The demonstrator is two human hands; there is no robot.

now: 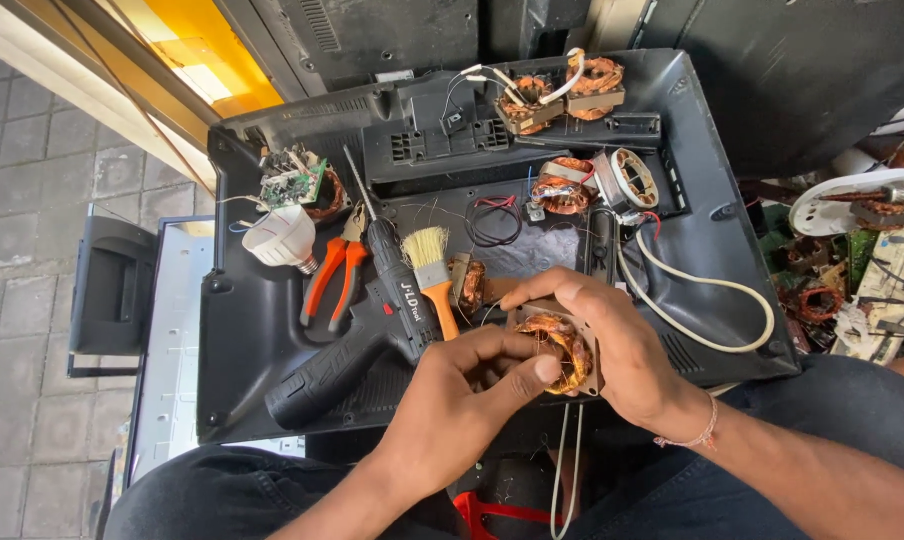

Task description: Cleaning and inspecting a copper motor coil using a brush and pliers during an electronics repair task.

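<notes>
1. At the near edge of the black plastic back cover (272, 330) lying across the person's lap, both hands meet on a small motor stator (562, 350) — a square metal core wound with copper wire.
2. The left hand (462, 395) comes in from the near left; its thumb presses on the copper winding and its fingers curl under the core, pinching it.
3. The right hand (612, 350) covers the stator from the right and far side, its fingers bent over the top edge and closed on it; how its thumb sits is hidden, it seems behind the core.
4. Just left of the hands lies a black cordless drill (357, 335), its bit pointing far; touching its right side is a paintbrush (432, 275) with an orange handle.
5. Farther left rest orange-handled pliers (334, 272) and a white bulb housing (277, 237).
6. On the far part of the cover sit more copper coils (562, 190) — and a white cable (712, 300) loops at the right.
</notes>
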